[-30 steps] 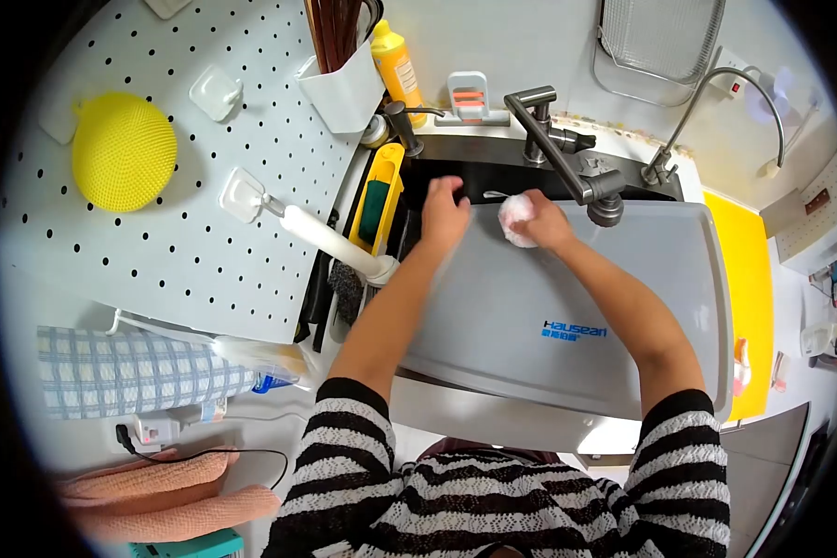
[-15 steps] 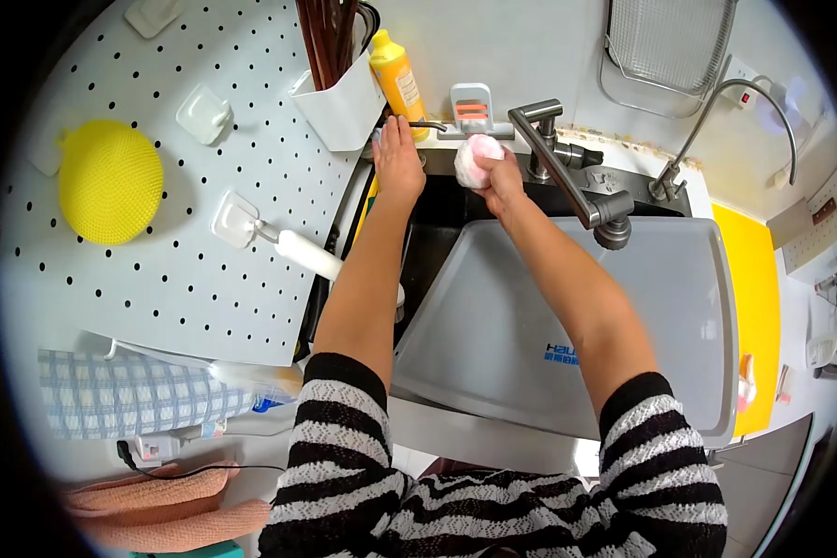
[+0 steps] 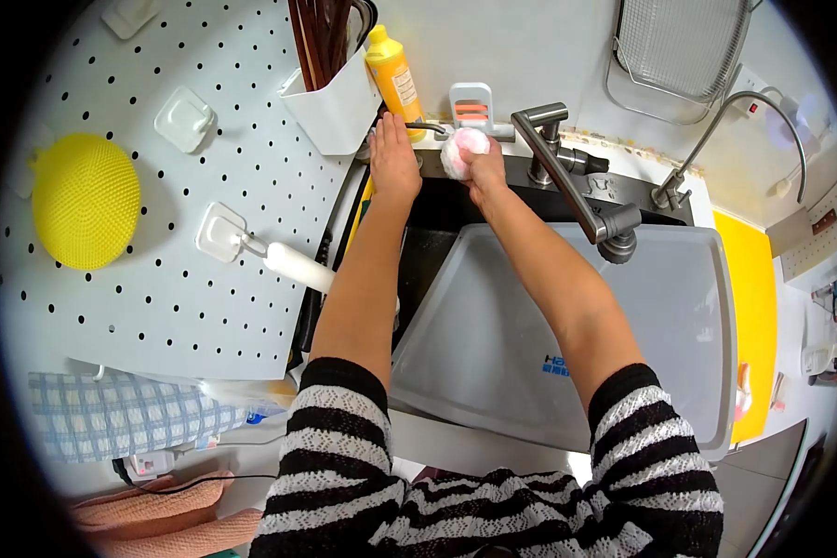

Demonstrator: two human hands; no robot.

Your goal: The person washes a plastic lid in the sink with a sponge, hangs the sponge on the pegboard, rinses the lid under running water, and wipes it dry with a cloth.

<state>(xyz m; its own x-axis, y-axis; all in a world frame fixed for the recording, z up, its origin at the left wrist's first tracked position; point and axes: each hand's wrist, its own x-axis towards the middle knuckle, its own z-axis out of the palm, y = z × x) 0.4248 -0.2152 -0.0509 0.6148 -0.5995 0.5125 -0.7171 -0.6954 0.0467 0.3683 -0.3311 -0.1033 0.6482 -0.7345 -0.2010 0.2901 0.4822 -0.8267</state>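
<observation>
My right hand [image 3: 485,172] grips a pink and white scrubbing puff [image 3: 462,153] beside the tip of a dark curved spout [image 3: 425,126]. My left hand [image 3: 395,160] lies flat with its fingers stretched out and together, at the base end of that spout; what is under the palm is hidden. Just behind the left hand stands a yellow bottle [image 3: 396,82]. A grey tray [image 3: 493,325] covers most of the dark sink [image 3: 425,270] below my forearms.
A dark metal faucet [image 3: 577,181] reaches over the tray, right of my hands. On the left is a pegboard [image 3: 158,316] with a yellow scrubber [image 3: 86,200] and a white-handled tool [image 3: 298,267]. A white utensil holder [image 3: 335,112] hangs at its edge. A thin curved tap [image 3: 716,112] stands farther right.
My right hand has moved slightly left with the puff, bringing it closer to the spout and my left hand. The left hand stays in about the same place. The view has shifted a little.
</observation>
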